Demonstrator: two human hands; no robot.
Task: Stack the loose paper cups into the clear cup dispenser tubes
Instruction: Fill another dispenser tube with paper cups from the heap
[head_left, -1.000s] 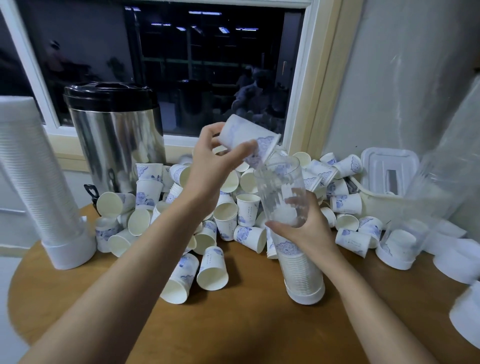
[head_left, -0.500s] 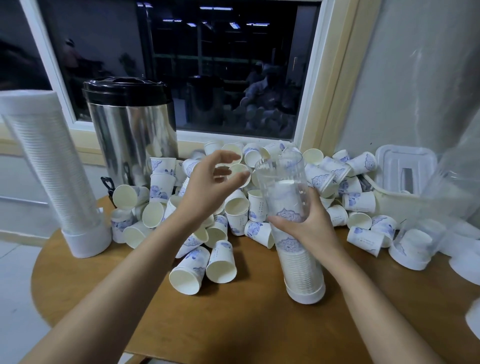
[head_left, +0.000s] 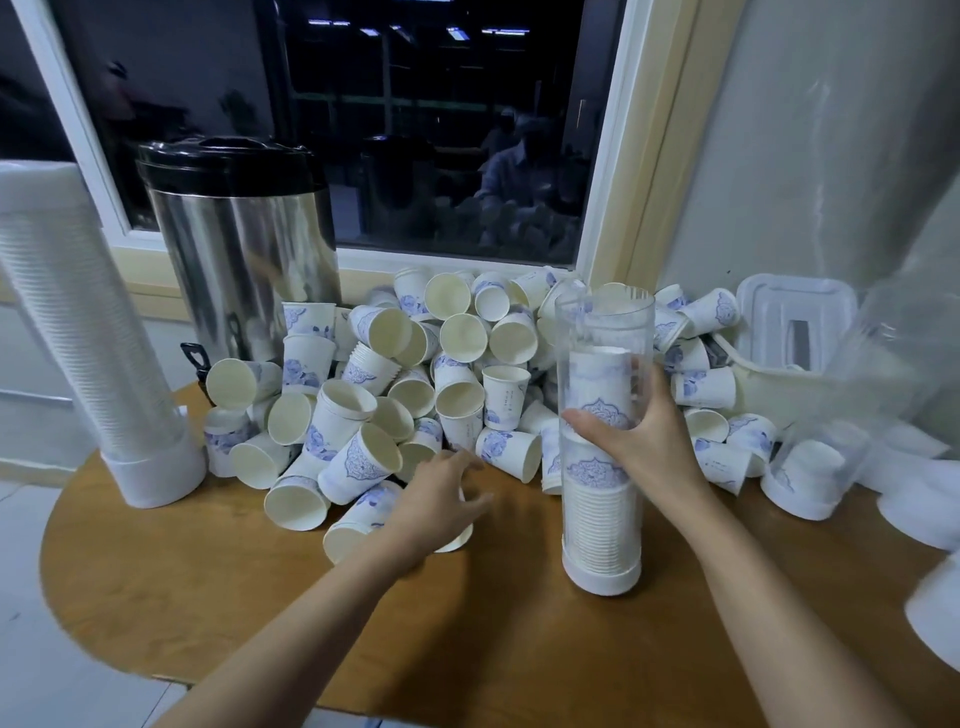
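Observation:
A clear dispenser tube (head_left: 602, 322) stands upright on the round wooden table (head_left: 467, 634), about half filled with a stack of nested paper cups (head_left: 597, 519). My right hand (head_left: 634, 436) grips the tube at mid height. Behind it lies a big pile of loose white cups with blue patterns (head_left: 457, 338), several on their sides. My left hand (head_left: 436, 509) is low at the pile's front edge, fingers spread over a cup lying on its side (head_left: 457, 540); whether it grips the cup is not plain.
A steel drink urn with a black lid (head_left: 244, 249) stands at the back left. A tall full tube of cups (head_left: 78, 338) leans at the far left. A white plastic box (head_left: 795, 322) and more tubes with white bases (head_left: 810, 467) crowd the right.
My left hand dropped its cup into the tube, then moved down and left to the front of the pile. The stack in the tube is one cup higher. My right hand stayed on the tube.

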